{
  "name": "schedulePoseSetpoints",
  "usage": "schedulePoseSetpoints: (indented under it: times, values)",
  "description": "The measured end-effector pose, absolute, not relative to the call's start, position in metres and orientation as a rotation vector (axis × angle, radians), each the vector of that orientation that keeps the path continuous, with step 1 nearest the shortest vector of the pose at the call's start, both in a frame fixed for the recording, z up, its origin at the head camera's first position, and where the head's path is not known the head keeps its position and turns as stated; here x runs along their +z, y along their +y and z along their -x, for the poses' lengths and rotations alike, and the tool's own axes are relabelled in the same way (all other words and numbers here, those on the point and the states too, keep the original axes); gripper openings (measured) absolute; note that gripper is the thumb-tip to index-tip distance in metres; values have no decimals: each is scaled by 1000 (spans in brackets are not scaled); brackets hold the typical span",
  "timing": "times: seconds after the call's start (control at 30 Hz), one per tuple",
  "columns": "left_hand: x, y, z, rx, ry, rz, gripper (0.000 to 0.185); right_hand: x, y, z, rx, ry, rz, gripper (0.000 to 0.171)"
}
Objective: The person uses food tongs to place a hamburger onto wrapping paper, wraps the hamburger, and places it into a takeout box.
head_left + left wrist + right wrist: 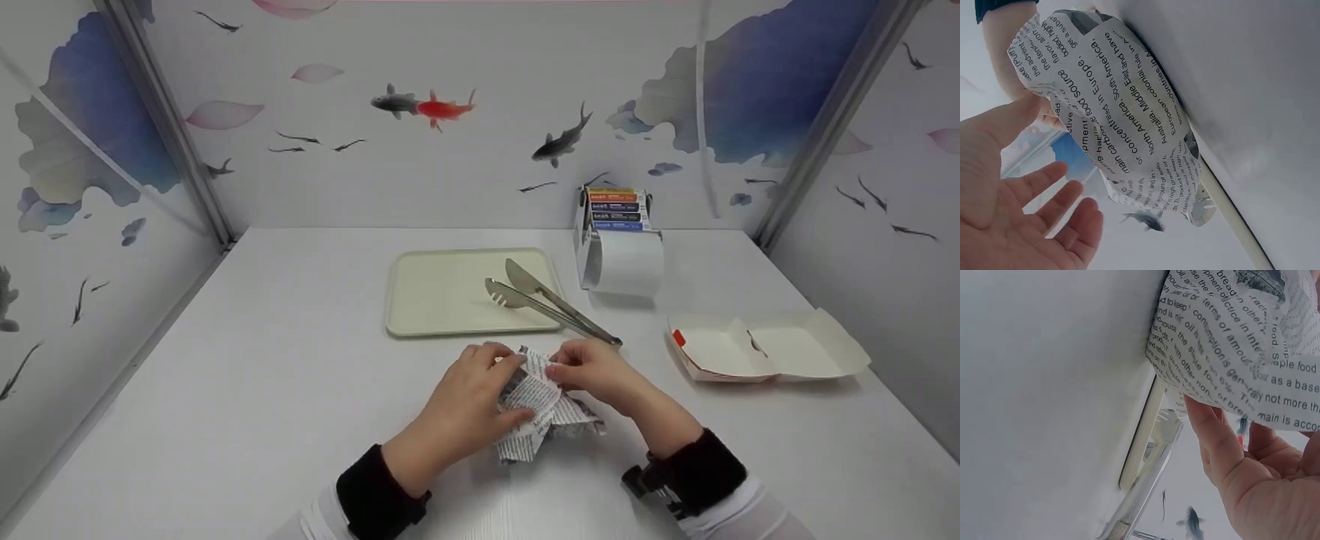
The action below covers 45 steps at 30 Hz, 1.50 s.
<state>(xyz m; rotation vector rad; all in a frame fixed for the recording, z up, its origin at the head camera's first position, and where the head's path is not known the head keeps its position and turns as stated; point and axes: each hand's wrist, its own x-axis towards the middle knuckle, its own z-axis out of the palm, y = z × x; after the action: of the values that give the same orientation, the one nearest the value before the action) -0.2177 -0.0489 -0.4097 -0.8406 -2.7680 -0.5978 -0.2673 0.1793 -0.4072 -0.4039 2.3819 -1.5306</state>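
A crumpled sheet of newsprint-style wrapping paper (534, 401) stands folded into a bundle on the white table. What lies inside it, if anything, is hidden. My left hand (469, 401) lies along the bundle's left side; in the left wrist view its fingers (1081, 228) are spread and loosely bent, with the thumb up at the paper's edge. At the upper right my right hand (596, 373) pinches the paper between thumb and fingers. The right wrist view shows its index finger (1210, 430) against the underside of the printed paper (1224, 354).
Behind the hands is a cream tray (442, 296), with metal tongs (566, 304) lying across its right corner. An open paper food box (724, 356) sits to the right. Farther back stands a rack of small boxes (616, 210) with a white roll (631, 262).
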Motion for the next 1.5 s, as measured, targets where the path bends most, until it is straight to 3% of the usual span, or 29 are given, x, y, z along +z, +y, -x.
schedulePoseSetpoints:
  times: [0.43,0.7,1.1,1.5]
  values:
    - [-407,-44,229,-623,-3052,889,67,-412,186,273,-1238,2621,622,22]
    - [-404,-35,234,-562,-3093,848,69,-403,200,281,-1253,2654,515,32]
    - [-395,-35,245,-517,-3147,828,65,-373,248,308,-1142,2987,150,37]
    - [-387,-32,257,-396,-3142,898,59,-375,240,351,-1170,3138,-97,46]
